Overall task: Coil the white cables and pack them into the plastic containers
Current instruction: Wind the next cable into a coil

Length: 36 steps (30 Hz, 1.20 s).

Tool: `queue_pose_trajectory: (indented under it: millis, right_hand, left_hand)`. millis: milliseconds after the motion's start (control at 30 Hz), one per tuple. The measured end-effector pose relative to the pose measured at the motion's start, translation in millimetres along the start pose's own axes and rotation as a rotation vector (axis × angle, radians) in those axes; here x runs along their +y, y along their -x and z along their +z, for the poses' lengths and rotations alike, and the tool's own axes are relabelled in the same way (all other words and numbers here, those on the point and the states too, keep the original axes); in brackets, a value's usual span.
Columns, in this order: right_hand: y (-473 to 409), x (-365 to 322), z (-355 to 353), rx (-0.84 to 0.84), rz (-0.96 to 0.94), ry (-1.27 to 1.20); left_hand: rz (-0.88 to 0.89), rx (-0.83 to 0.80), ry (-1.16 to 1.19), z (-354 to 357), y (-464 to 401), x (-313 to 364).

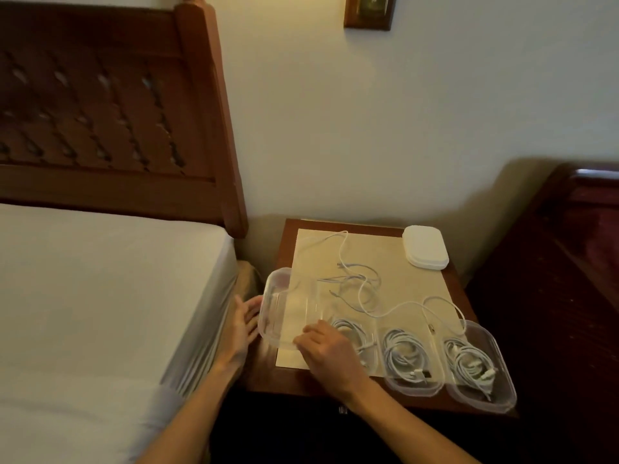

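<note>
Crowding the nightstand: loose cables, white lids (stacked), filled containers.

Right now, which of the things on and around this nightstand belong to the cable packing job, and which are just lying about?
Part of the job:
loose white cables
empty container, between the left hand and right hand
three containers with coiled cables
stack of white lids

Just lying about:
bed
headboard
wooden wall fixture
dark furniture on the right
</note>
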State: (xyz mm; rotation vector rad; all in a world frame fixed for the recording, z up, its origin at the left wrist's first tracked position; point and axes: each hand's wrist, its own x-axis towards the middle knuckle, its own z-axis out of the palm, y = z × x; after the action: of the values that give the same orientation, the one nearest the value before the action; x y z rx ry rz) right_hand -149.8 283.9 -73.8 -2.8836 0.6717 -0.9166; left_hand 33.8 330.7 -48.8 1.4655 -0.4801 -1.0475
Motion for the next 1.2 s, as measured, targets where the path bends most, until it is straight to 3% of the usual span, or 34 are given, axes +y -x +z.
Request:
queue_pose_trajectory:
  millis: [133, 233, 300, 400, 533, 600, 667, 800, 967, 1067, 1200]
  right_hand:
    - [6, -4, 1, -0.065, -0.058, 0.028]
    - [9, -4, -9, -0.129, -0.080, -0.032]
    - [9, 2, -20, -0.098, 0.018, -0.091]
    - [-1, 25, -41, 0.051, 0.370, -0.033]
    - [-10, 64, -61, -0.233, 0.793, 0.223]
    - [-12, 75, -65, -0.358, 0.806, 0.266]
    - [-16, 81, -70, -0.380, 0.794, 0.234]
    - [-34, 96, -97, -0.139, 0.818, 0.018]
    - [-70, 125, -166, 0.207, 0.666, -0.103]
    - [-91, 130, -211, 0.236, 0.474, -0.175]
    - [-112, 120, -255, 0.243, 0.292, -0.208]
  left_hand:
    - [0.197, 0.031, -0.502, 12, 12, 5]
    - [0.259, 0.099, -0.681, 13, 14, 3]
    - [0.279, 0.131, -0.758, 12, 15, 0]
    - [0.247, 0.157, -0.828, 9, 13, -10]
    - [0.223, 0.165, -0.886, 3, 9, -26]
    - [0.185, 0.155, -0.902, 3, 9, -30]
    - [0.159, 0.175, -0.965, 3, 10, -28]
    - [0.359, 0.261, -0.958, 13, 9, -1]
    - [0.655, 0.039, -0.785, 75, 15, 76]
    - [0.821, -0.165, -0.644, 124, 28, 130]
    - [0.815, -0.548, -0.461, 180, 36, 187]
